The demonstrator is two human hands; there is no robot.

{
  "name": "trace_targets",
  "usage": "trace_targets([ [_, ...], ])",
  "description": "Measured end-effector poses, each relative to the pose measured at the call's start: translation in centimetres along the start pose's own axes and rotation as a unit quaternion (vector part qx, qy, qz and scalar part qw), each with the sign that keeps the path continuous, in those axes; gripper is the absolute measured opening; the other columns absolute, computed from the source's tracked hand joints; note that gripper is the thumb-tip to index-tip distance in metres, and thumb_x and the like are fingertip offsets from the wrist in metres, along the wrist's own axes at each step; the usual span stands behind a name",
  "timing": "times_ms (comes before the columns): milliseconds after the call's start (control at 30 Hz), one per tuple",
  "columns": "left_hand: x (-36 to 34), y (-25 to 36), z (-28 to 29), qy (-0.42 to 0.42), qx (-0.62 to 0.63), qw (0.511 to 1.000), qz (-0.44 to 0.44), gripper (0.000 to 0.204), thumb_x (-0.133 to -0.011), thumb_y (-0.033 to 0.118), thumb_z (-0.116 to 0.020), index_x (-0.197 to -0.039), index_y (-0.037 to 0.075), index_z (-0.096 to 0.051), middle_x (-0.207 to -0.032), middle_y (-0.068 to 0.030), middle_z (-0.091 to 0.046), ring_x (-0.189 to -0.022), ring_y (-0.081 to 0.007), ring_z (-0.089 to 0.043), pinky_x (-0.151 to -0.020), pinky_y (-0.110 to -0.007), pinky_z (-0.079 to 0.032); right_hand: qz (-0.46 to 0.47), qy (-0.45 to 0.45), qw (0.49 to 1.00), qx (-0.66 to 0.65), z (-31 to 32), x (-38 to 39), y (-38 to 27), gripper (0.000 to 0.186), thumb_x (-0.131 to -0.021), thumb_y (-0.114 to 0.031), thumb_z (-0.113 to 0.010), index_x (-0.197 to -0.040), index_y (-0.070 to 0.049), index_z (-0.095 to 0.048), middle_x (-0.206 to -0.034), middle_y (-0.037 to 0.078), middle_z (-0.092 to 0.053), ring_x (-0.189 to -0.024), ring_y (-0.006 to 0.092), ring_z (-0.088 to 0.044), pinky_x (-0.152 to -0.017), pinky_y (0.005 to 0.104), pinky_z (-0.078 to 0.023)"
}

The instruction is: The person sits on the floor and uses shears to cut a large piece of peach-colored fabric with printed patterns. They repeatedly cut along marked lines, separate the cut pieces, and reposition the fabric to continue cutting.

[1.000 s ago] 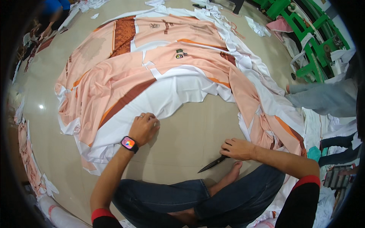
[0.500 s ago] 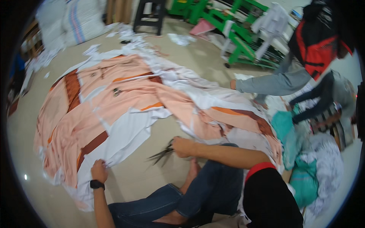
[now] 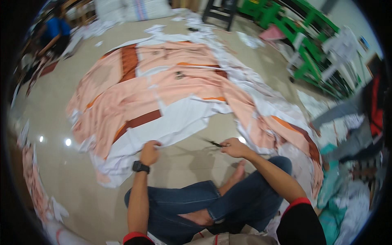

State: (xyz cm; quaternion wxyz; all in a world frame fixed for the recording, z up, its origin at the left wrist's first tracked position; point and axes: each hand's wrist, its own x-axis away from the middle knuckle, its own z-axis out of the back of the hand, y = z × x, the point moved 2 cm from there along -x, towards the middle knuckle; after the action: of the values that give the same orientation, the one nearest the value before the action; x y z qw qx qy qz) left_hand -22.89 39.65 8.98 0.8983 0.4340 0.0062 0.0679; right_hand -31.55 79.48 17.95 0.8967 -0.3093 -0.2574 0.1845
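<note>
A long spread of peach fabric (image 3: 134, 102) with white, brown and orange panels lies in folds on the floor before me. Its near border is a white panel (image 3: 179, 124). My left hand (image 3: 150, 152), with a dark watch at the wrist, is closed on the edge of that panel. To the right, over bare floor, my right hand (image 3: 236, 148) grips dark scissors (image 3: 214, 143) that point left toward the panel, apart from it. The blades look blurred, so how far they are spread is unclear.
My crossed legs in jeans (image 3: 175, 204) are just below my hands. Green machinery (image 3: 310, 53) and a black stool (image 3: 220, 14) stand at the back. A person in grey trousers (image 3: 347, 108) is at the right, beside teal sacks (image 3: 328, 220). Another person in blue (image 3: 57, 30) sits far left.
The view has turned left, so the scene sits further right and the person in blue shows. My right hand has tilted the scissors; my left hand still pinches the white edge.
</note>
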Motion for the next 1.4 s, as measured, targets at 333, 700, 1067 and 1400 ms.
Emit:
trace_targets([
  [333,0.1,12.6,-5.8,-0.218,0.509,0.828,0.094,0.05,-0.107,0.041,-0.054,-0.141,0.003,-0.051,-0.13,-0.0091,-0.062,-0.118,-0.0198,-0.061,-0.098,-0.04,-0.053,-0.056,0.057,0.984,-0.161,-1.9,-1.6,-12.0,0.035,-0.097,-0.031,-0.068,-0.091,0.004,-0.071,-0.076,0.004,-0.066,-0.065,0.0133,-0.058,-0.059,0.0294,-0.046],
  [700,0.5,10.2,-4.3,-0.138,0.663,0.722,0.144,0.029,-0.111,0.031,-0.048,-0.122,0.008,-0.061,-0.102,0.0013,-0.065,-0.091,-0.0087,-0.06,-0.079,-0.027,-0.048,-0.048,0.041,0.698,-0.713,-8.6,-2.1,-14.3,0.033,-0.105,-0.027,-0.053,-0.115,0.002,-0.068,-0.11,0.011,-0.071,-0.097,0.0209,-0.071,-0.084,0.0325,-0.056],
  [1067,-1.3,5.6,-3.1,-0.023,0.057,0.991,-0.122,0.02,-0.092,0.02,-0.07,-0.108,0.009,-0.074,-0.105,-0.01,-0.07,-0.094,-0.0292,-0.066,-0.083,-0.042,-0.053,-0.134,-0.067,0.85,-0.505,-11.4,-0.9,-10.6,0.059,-0.092,-0.016,-0.079,-0.132,0.012,-0.047,-0.086,0.01,-0.064,-0.073,0.02,-0.067,-0.066,0.0325,-0.055],
  [1400,-2.5,2.3,-2.8,-0.053,-0.088,0.994,-0.019,0.013,-0.082,0.012,-0.074,-0.094,0.009,-0.076,-0.095,-0.0099,-0.071,-0.094,-0.0308,-0.069,-0.086,-0.045,-0.052,-0.187,-0.154,0.897,-0.368,-15.2,5.6,-8.3,0.06,-0.1,-0.05,-0.062,-0.117,0.007,-0.056,-0.069,0.005,-0.058,-0.059,0.0169,-0.06,-0.058,0.0296,-0.05],
])
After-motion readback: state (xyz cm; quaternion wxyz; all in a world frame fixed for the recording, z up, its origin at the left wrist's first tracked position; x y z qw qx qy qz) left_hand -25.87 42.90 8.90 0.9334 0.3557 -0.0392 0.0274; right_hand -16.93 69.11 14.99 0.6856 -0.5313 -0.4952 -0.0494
